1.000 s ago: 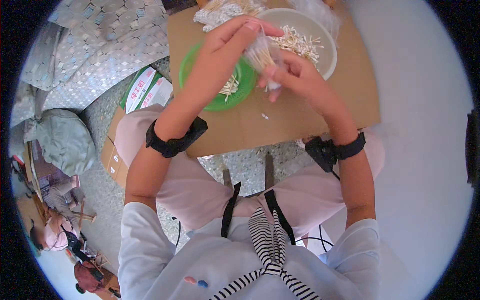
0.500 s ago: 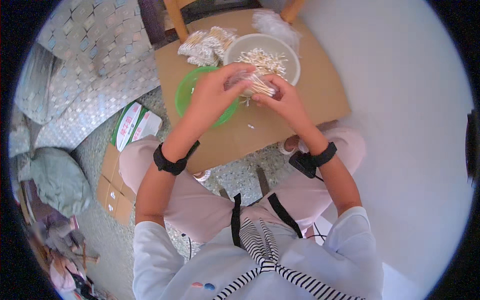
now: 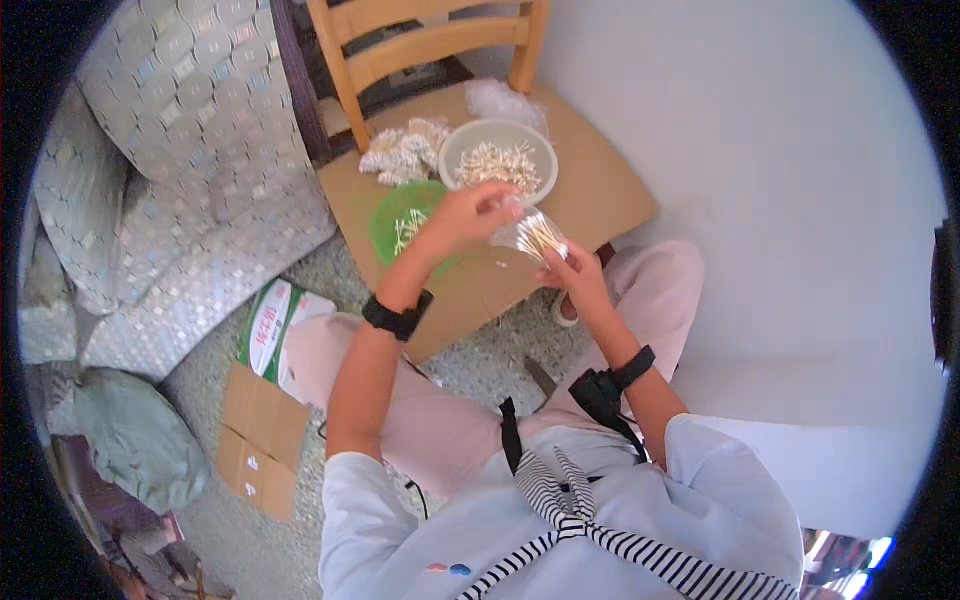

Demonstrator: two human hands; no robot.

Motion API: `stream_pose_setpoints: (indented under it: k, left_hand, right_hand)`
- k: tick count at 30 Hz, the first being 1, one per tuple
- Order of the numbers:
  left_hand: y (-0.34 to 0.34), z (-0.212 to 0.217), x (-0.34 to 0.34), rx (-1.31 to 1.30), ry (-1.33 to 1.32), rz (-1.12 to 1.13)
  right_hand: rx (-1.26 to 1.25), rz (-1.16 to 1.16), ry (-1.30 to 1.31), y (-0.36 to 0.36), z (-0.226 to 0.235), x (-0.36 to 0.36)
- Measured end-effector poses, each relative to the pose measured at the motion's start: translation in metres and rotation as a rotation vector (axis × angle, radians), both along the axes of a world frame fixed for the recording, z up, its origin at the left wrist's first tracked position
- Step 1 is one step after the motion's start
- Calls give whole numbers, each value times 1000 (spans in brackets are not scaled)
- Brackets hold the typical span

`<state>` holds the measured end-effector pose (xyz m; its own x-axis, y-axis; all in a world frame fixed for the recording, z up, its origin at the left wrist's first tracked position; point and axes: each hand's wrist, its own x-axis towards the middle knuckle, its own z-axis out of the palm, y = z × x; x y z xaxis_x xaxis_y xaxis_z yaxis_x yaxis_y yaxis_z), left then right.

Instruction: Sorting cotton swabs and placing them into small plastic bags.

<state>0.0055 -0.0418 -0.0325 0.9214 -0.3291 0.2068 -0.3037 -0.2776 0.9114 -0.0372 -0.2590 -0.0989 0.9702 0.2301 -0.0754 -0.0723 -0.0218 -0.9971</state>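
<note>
Over the front of the cardboard-covered chair seat, a small clear plastic bag holds a bundle of cotton swabs. My right hand grips its lower right end, thumb over the swabs. At the bag's other end my left hand is closed, its fingertips pinching the plastic. Left of the bag, partly behind my left hand, a green basket contains some loose swabs. Beyond it stands a white bowl with a heap of loose swabs. Several filled swab bags lie piled left of the bowl.
Crumpled clear plastic bags lie behind the bowl, near the wooden chair back. A stray swab piece is on the cardboard. A white wall rises at right; a patterned covered sofa stands left.
The view has shifted. My right hand has come nearer to me with the swab bag, away from the bowl. My left hand has moved to the bag's far end, uncovering swabs in the basket.
</note>
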Motion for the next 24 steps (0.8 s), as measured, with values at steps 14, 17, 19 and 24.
stream_pose_setpoints:
  k: [14,17,19,24]
  left_hand:
    - [24,-47,11,371,-120,-18]
    - [-7,-26,13,533,-97,55]
    - [7,-37,10,372,-136,96]
    - [5,-34,13,481,-322,92]
  right_hand:
    - [-47,337,-465,2,190,-60]
    - [515,902,-589,31,245,-89]
    - [757,1044,-569,57,258,-112]
    - [776,995,-609,71,248,-117]
